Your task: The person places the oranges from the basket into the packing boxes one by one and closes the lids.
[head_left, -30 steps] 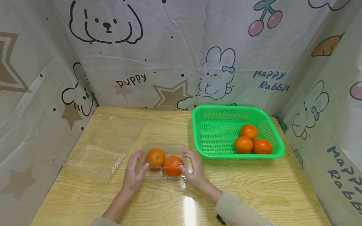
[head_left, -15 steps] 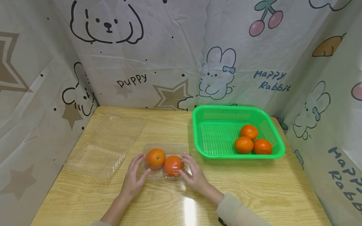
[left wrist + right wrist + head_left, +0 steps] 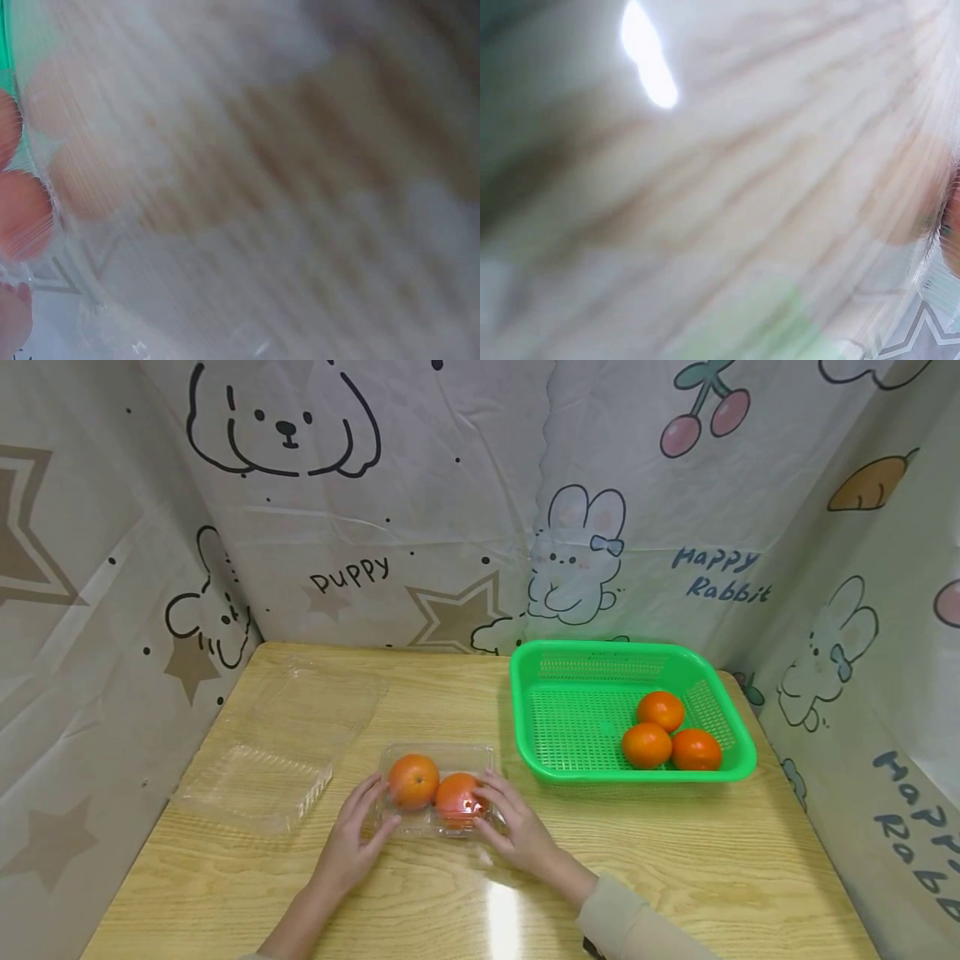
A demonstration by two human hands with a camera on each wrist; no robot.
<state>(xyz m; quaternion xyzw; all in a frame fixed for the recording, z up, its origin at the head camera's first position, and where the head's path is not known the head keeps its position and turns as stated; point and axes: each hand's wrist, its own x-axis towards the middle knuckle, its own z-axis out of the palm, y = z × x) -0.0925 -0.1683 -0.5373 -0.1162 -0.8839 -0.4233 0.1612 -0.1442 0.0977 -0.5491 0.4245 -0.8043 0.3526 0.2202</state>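
Note:
A clear plastic clamshell box (image 3: 440, 752) lies on the wooden table with two oranges inside, one orange (image 3: 413, 781) at the left and another orange (image 3: 454, 800) at the right. Its lid lies low over the fruit. My left hand (image 3: 356, 837) holds the left end, thumb at the front corner and fingers along the side. At the right end my right hand (image 3: 523, 833) grips likewise, its fingertips reaching over the lid near the right orange. The left wrist view shows oranges (image 3: 24, 215) at its edge; the right wrist view is mostly blurred table.
A green plastic basket (image 3: 517, 710) with three oranges (image 3: 647, 745) stands at the back right. An open clear clamshell box (image 3: 247, 785) lies at the left. Patterned cloth (image 3: 450, 527) surrounds the table at the back and sides.
Both hands have shifted slightly toward me, and the lid's back edge sits a little lower. The right fingertips have slid further over the lid. Basket and other box are unmoved.

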